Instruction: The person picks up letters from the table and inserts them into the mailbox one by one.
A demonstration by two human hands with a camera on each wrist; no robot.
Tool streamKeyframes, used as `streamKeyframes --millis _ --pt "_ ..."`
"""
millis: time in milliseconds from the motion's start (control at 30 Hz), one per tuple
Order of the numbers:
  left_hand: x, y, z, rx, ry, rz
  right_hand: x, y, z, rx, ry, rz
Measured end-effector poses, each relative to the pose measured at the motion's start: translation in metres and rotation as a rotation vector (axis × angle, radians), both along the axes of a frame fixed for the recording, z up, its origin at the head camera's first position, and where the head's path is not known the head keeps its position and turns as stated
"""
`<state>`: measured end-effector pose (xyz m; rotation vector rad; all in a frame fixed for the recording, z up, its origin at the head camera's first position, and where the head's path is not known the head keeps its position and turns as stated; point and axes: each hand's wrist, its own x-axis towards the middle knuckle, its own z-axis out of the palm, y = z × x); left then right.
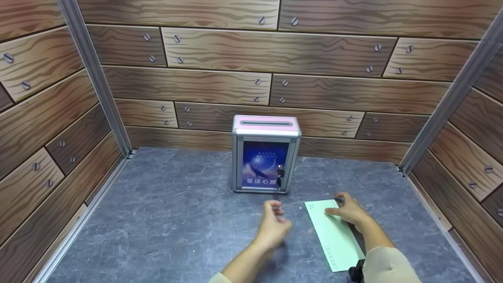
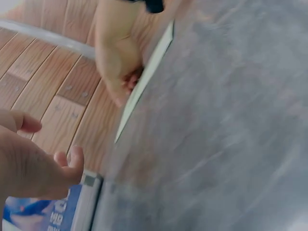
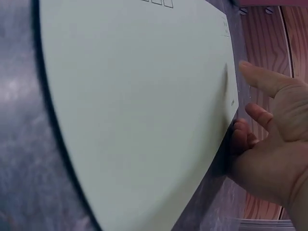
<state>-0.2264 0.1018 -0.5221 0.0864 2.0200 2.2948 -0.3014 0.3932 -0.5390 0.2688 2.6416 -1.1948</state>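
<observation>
Pale green envelope [image 1: 334,236] is on the grey table [image 1: 157,220], to the person's right, long side slanting away from them. Printed squares [image 1: 331,257] run along its near end; small stamp marks [image 1: 311,206] sit at the far left corner. Dark shadow along its right edge — can't tell if that edge is lifted.

Right hand [image 1: 349,210] is at the far right corner: thumb over the face, other fingers curled down just beside the edge. From the right wrist, thumb and fingers look apart, but I can't tell whether it actually grips the envelope. Black wrist piece [image 1: 357,271] and pale sleeve [image 1: 387,265] are by the envelope's near end.

Left hand [image 1: 272,228] hovers over the table between box and person — fingers loosely bent, thumb out, gap fairly wide (slightly blurred at the edges). Near the envelope's left edge, apart from it.

Box [image 1: 237,165] stands upright beyond both hands, near the back wall: silver frame, pink top with a slot [image 1: 266,123], blue picture [image 1: 255,157] with white lettering in front, key [image 1: 279,181] hanging from the lock [image 1: 280,169]. Plank-print walls [image 1: 224,86] on three sides, metal posts [image 1: 88,59] in the corners.
</observation>
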Motion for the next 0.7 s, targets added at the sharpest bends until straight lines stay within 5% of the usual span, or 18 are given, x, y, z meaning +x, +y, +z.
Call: streamKeyframes --millis 167,400,700 --pt "0.015 0.021 -0.013 -0.089 0.011 -0.153 -0.002 0.001 0.001 0.055 -0.012 0.018" --pt "0.021 0.033 -0.023 -0.258 -0.113 -0.342 -0.006 -0.001 0.001 0.096 -0.024 0.032" --pt "0.014 0.043 -0.029 -0.442 -0.074 -0.433 -0.011 -0.005 0.004 0.127 -0.044 0.064"
